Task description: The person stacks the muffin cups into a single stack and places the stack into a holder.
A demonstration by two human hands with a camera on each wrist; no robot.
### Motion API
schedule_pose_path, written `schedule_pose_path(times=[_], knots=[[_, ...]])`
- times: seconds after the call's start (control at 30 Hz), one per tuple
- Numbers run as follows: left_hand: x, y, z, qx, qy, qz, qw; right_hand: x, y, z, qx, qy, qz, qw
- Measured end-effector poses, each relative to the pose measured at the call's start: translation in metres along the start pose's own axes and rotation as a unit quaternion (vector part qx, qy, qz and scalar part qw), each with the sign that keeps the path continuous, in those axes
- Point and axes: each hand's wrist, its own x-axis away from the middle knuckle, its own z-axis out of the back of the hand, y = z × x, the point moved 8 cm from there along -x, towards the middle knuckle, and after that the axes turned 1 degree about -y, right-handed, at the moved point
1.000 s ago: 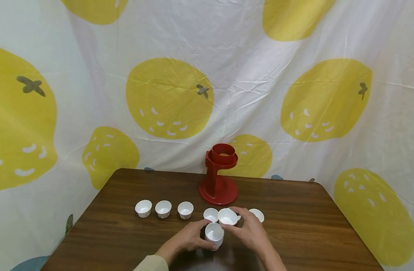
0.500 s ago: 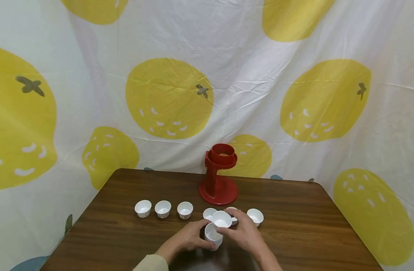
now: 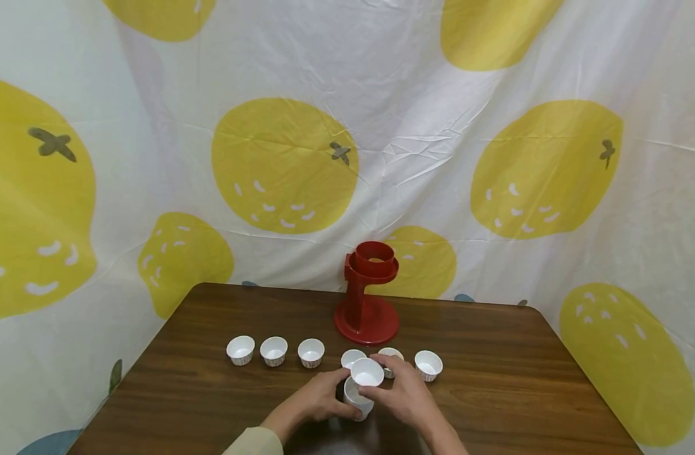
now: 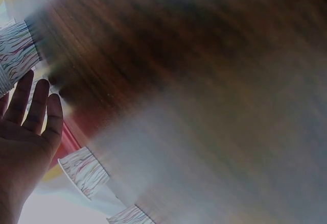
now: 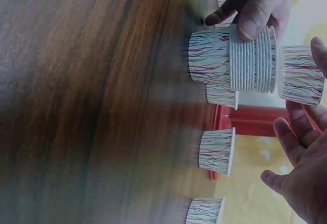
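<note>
The right hand had carried its single paper cup leftward until it hung over the stack of cups, fingers pinching it. The left hand gripped that stack, upright on the table.

On the table I count six single paper cups: three on the left, two behind the hands and one on the right. There is one stack of cups, one more cup held above it, one red stand, one table, and two hands.
</note>
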Motion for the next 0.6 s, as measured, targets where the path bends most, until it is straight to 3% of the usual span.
schedule_pose_path(times=[0.6], knots=[[-0.0001, -0.0009, -0.0002, 0.014, 0.000, -0.002, 0.9999, 0.0027, 0.0028, -0.0077, -0.005, -0.011, 0.006, 1.000]])
